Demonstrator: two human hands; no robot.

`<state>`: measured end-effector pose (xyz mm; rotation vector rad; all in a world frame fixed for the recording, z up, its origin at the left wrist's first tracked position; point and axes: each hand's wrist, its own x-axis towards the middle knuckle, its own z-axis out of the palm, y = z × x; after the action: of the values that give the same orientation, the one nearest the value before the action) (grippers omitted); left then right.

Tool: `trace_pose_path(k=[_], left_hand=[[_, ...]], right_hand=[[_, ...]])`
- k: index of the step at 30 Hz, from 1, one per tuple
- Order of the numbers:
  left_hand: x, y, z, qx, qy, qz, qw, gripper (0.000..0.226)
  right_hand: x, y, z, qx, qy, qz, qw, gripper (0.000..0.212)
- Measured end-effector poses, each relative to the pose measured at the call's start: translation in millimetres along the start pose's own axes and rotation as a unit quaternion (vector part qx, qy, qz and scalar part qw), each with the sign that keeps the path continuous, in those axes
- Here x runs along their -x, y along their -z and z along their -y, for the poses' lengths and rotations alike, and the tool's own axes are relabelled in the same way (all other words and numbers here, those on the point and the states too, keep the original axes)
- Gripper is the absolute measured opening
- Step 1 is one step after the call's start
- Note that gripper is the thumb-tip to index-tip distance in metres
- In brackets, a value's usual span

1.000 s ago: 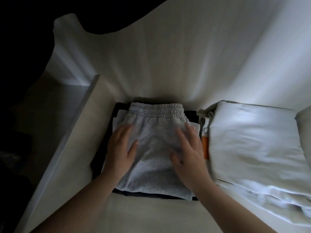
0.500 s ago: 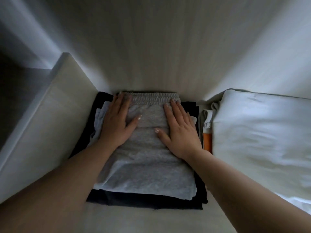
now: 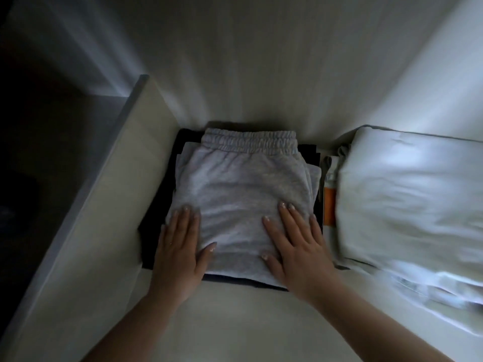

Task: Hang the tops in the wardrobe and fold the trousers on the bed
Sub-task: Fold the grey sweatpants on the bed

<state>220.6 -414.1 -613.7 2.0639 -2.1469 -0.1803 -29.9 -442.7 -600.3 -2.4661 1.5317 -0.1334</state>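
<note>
Folded grey trousers (image 3: 240,184) with an elastic waistband lie on top of a dark folded garment (image 3: 149,239) on a pale wardrobe shelf (image 3: 235,322). My left hand (image 3: 180,249) lies flat on the near left part of the grey trousers, fingers straight. My right hand (image 3: 298,246) lies flat on the near right part, fingers straight and slightly spread. Both palms press down on the cloth.
A pile of folded pale fabric (image 3: 407,199) fills the shelf's right side. A small orange and white item (image 3: 329,202) stands between the two piles. A vertical divider panel (image 3: 104,194) bounds the shelf on the left. The back wall rises just behind the waistband.
Both hands have slid back from the waistband end of the grey trousers toward the near edge, staying flat on the cloth. The trousers have stayed in place.
</note>
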Motion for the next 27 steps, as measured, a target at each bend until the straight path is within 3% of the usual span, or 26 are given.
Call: trace_pose_path(k=[5, 8, 10, 12, 14, 17, 23, 27], left_hand=[[-3.1, -7.6, 11.4, 0.022, 0.031, 0.052, 0.998, 0.091], [-8.5, 5.4, 11.0, 0.089, 0.056, 0.099, 0.990, 0.109], [-7.4, 25.9, 0.4, 0.187, 0.109, 0.093, 0.972, 0.094], [1.5, 46.7, -18.4, 0.302, 0.209, 0.069, 0.927, 0.063], [18.5, 70.3, -38.5, 0.434, 0.272, 0.034, 0.858, 0.041], [54.4, 120.3, -75.9, 0.564, 0.302, -0.024, 0.768, 0.036], [138.1, 229.1, -136.8, 0.618, 0.299, -0.159, 0.709, 0.027], [209.6, 284.6, -152.3, 0.631, 0.313, -0.246, 0.666, 0.025]], right_hand=[[-8.5, -0.5, -2.7, -0.010, -0.020, 0.077, 0.997, 0.071], [-8.2, 14.1, -0.6, -0.003, -0.032, 0.112, 0.993, 0.082], [-7.7, 38.1, 6.3, -0.002, -0.044, 0.139, 0.989, 0.078], [-0.8, 64.1, 18.4, -0.051, -0.064, 0.122, 0.989, 0.060], [13.4, 92.1, 33.3, -0.145, -0.079, 0.080, 0.983, 0.048], [39.9, 130.9, 61.0, -0.279, -0.068, 0.052, 0.956, 0.038], [86.7, 202.4, 123.3, -0.439, 0.018, 0.041, 0.897, 0.029], [129.7, 242.2, 171.5, -0.453, 0.111, 0.084, 0.881, 0.030]])
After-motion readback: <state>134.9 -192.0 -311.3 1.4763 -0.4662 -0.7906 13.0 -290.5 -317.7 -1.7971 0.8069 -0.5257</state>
